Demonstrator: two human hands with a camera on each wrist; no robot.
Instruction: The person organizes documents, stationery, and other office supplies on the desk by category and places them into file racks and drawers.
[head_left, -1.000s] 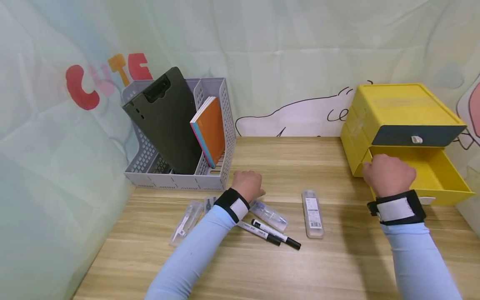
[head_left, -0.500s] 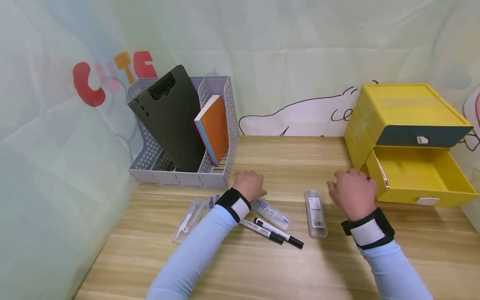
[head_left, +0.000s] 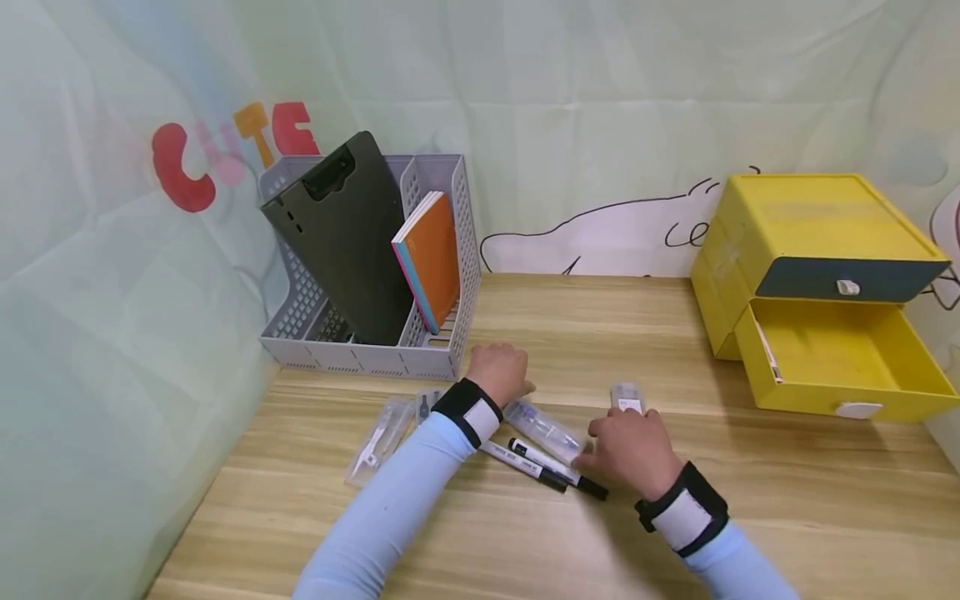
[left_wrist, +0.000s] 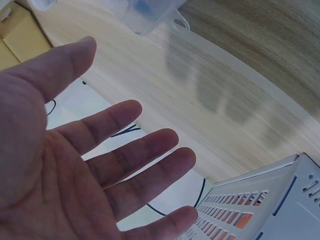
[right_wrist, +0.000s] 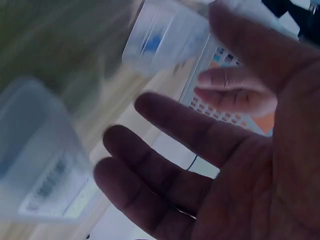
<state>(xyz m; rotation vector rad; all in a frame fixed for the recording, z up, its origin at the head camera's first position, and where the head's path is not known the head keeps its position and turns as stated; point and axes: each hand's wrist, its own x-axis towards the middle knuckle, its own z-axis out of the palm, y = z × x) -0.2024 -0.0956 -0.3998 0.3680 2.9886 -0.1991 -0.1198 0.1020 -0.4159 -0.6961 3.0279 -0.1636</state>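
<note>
Two black markers (head_left: 551, 467) lie side by side on the desk (head_left: 750, 517), and the right hand (head_left: 630, 450) is now just over their capped ends, beside a clear case (head_left: 543, 429) and a second, labelled case (head_left: 626, 398), which it partly covers. One second ago this hand was at the open yellow drawer (head_left: 840, 367); it has since crossed the desk to the left, so the work seems to turn from the drawer to these small things. Its fingers are relaxed and spread, palm down, holding nothing. The left hand (head_left: 498, 375) has stayed in place in front of the grey file rack (head_left: 375, 358), palm down, fingers straight and slightly apart, also empty. Farther left lies another clear packet (head_left: 378, 437)
</note>
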